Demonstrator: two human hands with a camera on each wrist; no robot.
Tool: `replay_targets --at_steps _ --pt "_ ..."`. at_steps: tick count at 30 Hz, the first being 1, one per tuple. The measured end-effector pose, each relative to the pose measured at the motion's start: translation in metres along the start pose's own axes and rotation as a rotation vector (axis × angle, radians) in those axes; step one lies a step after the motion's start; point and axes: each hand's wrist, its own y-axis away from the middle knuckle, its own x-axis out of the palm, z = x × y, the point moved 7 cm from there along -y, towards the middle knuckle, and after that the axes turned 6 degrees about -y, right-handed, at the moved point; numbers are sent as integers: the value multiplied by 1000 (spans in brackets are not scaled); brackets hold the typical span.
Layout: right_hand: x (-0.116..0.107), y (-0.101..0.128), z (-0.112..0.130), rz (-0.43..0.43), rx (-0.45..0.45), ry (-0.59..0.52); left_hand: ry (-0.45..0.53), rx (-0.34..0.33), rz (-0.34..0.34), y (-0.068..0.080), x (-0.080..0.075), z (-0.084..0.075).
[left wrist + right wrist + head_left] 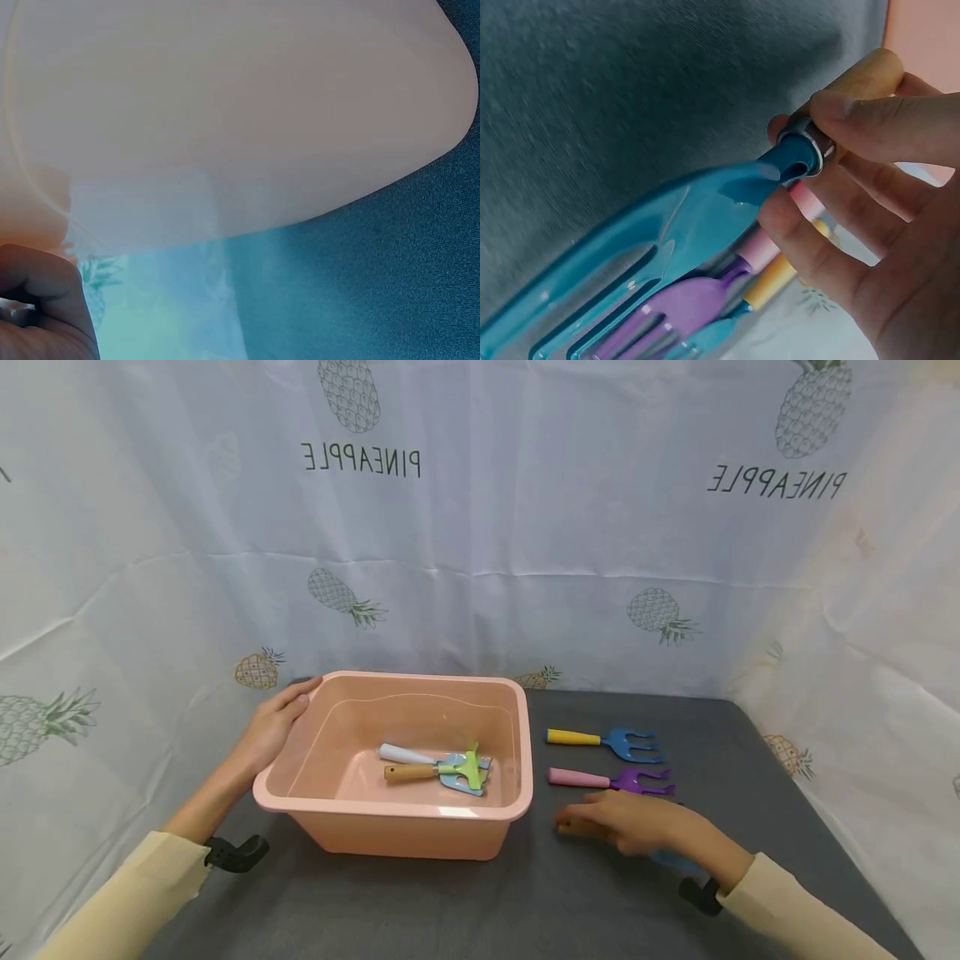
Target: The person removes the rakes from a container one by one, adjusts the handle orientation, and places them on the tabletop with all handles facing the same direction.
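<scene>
A pink plastic basin (397, 833) stands left of centre. My left hand (272, 731) grips its rim at the back left corner; most of that hand is out of frame in the left wrist view. To the right of the basin, my right hand (637, 821) pinches a blue garden hand fork (705, 214) between thumb and fingers, at the metal collar of its wooden handle (870, 75). From the head view, the hand hides most of this fork. Inside the basin lie a light blue fork with a white handle (405, 753) and a small green rake (471, 768) with a wooden handle.
Beyond my right hand, a purple fork with a pink handle (581, 777) and a blue fork with a yellow handle (573, 737) lie side by side on the dark grey tabletop (525, 910). White pineapple-print curtain (487, 510) hangs behind and along both sides.
</scene>
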Motion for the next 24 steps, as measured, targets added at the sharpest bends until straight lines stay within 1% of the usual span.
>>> replay_targets --at_steps 3,16,20,24 --pt "6 0 -5 12 46 16 3 0 -1 0 0 1" --pt "17 -2 -5 -2 25 125 -3 13 -1 0 0 1" --pt "19 -2 -5 -2 20 132 -1 16 -3 0 -1 0" --pt "18 -1 -4 -8 14 111 -8 13 -10 0 -1 -1"
